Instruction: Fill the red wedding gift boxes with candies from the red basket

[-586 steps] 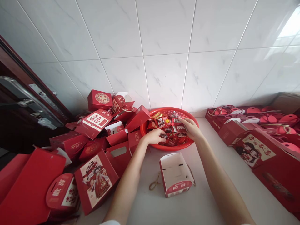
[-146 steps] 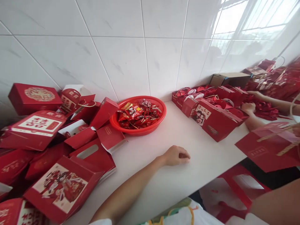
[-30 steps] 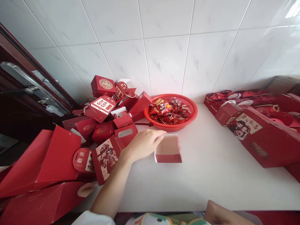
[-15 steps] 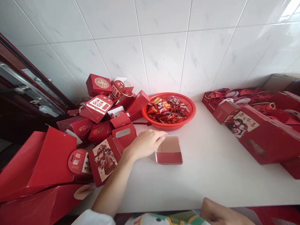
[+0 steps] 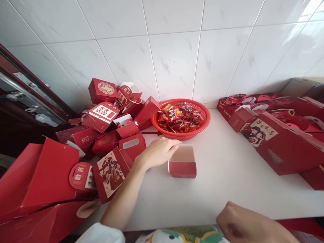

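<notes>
L grip (image 5: pixel 158 153) lies open, palm down, fingers together and pointing right, not closed on anything; its fingertips (image 5: pixel 177 143) end at the upper-left corner of a small open-top red paperboard box (image 5: pixel 182 168), touching it or just beside it, can't tell which. R grip (image 5: pixel 244 224) is low near the front edge of the white counter (image 5: pixel 227 192), back of hand up, well apart from the box; can't tell if wide or curled. Box stands upright on the counter, pale inside, nothing showing in it from this angle. Looks light, thin card: fine w/ gentle handling, but walls would likely dent if squeezed, so best pinched at the rim or held from under the base. Just behind it sits a round red plastic mesh basket (image 5: pixel 208 118) heaped w/ shiny red-and-gold foil sweet packets (image 5: pixel 179 118), prob. light and slippery. To the left, a jumbled pile of red card gift bags (image 5: pixel 108 172) w/ cut-out handles; to the right, a long red printed carton (image 5: pixel 278 145).
</notes>
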Tool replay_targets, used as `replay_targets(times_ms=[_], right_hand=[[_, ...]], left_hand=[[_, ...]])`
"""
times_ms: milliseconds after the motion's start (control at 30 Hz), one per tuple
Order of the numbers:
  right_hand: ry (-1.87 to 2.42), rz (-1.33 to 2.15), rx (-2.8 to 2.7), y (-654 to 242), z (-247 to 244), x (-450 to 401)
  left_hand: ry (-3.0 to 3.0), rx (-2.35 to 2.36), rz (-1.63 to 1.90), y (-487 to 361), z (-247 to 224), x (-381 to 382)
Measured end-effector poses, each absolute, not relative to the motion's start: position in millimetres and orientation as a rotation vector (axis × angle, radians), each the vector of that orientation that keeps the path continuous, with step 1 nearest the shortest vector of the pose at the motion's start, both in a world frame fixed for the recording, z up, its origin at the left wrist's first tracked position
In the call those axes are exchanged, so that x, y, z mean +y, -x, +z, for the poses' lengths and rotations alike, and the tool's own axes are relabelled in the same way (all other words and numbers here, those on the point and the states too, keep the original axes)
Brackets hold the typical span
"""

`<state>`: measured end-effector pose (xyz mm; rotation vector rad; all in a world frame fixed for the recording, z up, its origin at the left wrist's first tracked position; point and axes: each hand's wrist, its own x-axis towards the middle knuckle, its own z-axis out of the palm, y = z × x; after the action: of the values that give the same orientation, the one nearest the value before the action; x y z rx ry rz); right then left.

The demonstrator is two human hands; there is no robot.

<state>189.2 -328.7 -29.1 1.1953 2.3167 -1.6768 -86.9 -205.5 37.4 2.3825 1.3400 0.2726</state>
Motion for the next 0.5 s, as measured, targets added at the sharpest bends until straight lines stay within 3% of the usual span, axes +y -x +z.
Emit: replay_targets(times_ms=[133, 267, 400, 500], right_hand=[[-1.318, -1.409, 2.587, -196.0, 3.3, -306.6], [-1.832, -1.175, 2.81, -180.8, 24.1, -267.7], [-2.0, -0.987, 2.904, -154.2, 18.0, -232.8], [-1.924, -1.03, 2.991, -143.5, 4.7, -219.6]], left_hand=[[-2.406, 1.331, 0.288, 84.1, 39.3, -201.9], [-2.411, 1.337, 0.344, 77.6, 43.3, -201.5], [-2.414, 1.339, 0.371, 75.0, 43.6, -204.6], [-2.382, 1.406, 0.453, 79.7, 38.1, -206.7]])
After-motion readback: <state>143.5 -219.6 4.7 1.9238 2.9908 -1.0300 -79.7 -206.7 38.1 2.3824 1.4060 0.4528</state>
